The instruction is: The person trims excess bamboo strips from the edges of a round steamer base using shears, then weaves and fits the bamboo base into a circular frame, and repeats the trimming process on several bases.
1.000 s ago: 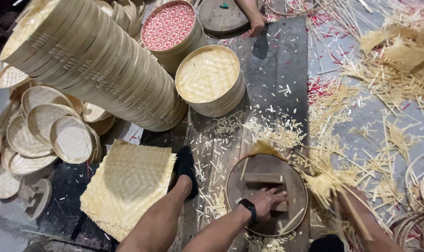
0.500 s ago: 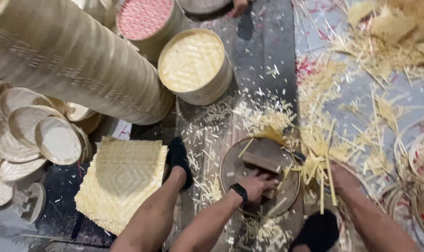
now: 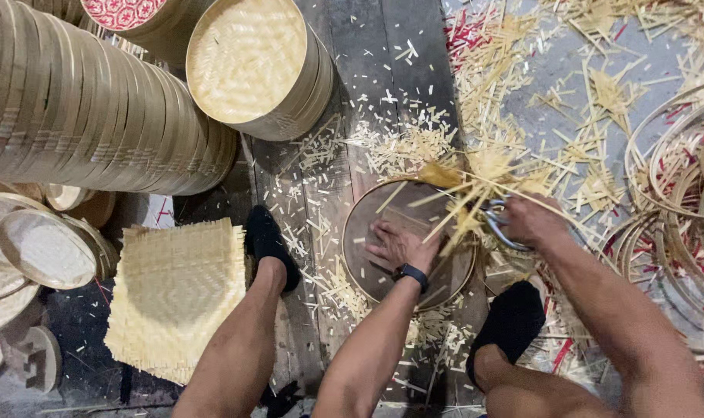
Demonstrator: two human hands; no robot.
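Pressing flat on a round bamboo tray (image 3: 383, 255), the left hand (image 3: 398, 246) lies palm down with fingers spread; it grips nothing and only holds the tray down. The tray lies on the dark wooden floor (image 3: 383, 85), between the person's two feet in black socks. The right hand (image 3: 531, 220) is at the tray's right rim, closed around the handles of a pair of scissors (image 3: 495, 224). Loose bamboo strips (image 3: 464, 197) stick out over the upper right rim; their long axes run mostly from lower left to upper right, crossing the scissors. The right hand is the nearer one to these strips; the left sits just inside the rim from them. Cut scraps (image 3: 402, 147) cover the floor around. A woven bamboo mat (image 3: 178, 302) lies to the left, and stacked bamboo hoops (image 3: 89, 108) rest beyond it.
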